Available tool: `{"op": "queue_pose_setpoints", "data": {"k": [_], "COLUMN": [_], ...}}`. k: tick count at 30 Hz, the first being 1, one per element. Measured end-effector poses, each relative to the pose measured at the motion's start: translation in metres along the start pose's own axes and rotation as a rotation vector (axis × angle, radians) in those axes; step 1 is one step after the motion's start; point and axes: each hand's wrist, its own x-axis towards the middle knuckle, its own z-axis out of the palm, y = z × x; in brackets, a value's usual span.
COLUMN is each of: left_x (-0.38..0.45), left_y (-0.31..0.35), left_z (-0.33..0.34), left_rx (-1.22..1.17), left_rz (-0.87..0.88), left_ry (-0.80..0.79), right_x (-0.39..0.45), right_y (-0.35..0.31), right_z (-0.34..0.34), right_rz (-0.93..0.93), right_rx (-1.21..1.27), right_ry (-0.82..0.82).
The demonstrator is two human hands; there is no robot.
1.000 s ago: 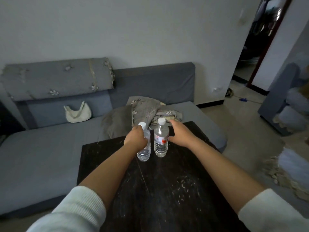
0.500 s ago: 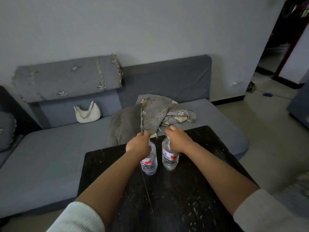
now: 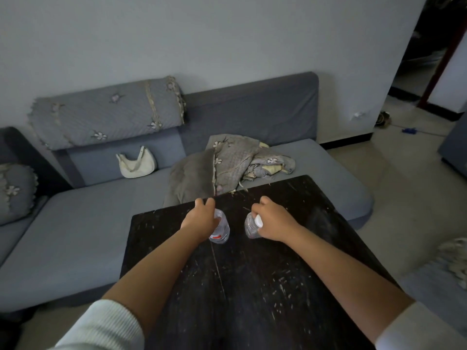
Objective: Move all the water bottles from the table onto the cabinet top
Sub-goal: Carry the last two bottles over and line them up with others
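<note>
While half a second back both bottles stood close together, now drawn apart over the table [image 3: 252,286]. Left hand [image 3: 201,219] wrapped round left bottle [image 3: 220,229]; right hand [image 3: 271,222] clasping right bottle [image 3: 250,227] near its cap. Probably lifting off; cabinet out of view.

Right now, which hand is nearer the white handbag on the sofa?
Left. The left hand grips a bottle on the table, on the white handbag's side; the right hand is farther right.
</note>
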Motion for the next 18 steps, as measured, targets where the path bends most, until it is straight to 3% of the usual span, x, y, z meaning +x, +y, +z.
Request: {"op": "queue_pose_setpoints", "data": {"k": [9,18], "left_x": [-0.075,-0.205], "left_y": [0.006,0.039], "left_z": [0.000,0.017], "left_rx": [-0.049,-0.054], "left_rz": [0.165,0.708], "left_ry": [-0.007,-0.124], "right_x": [-0.100,-0.297], "right_y": [-0.013,-0.057], "right_z": [0.012,0.039], "right_rz": [0.262,0.720], "right_rx": [0.142,0.224], "right_ry": [0.129,0.200]}}
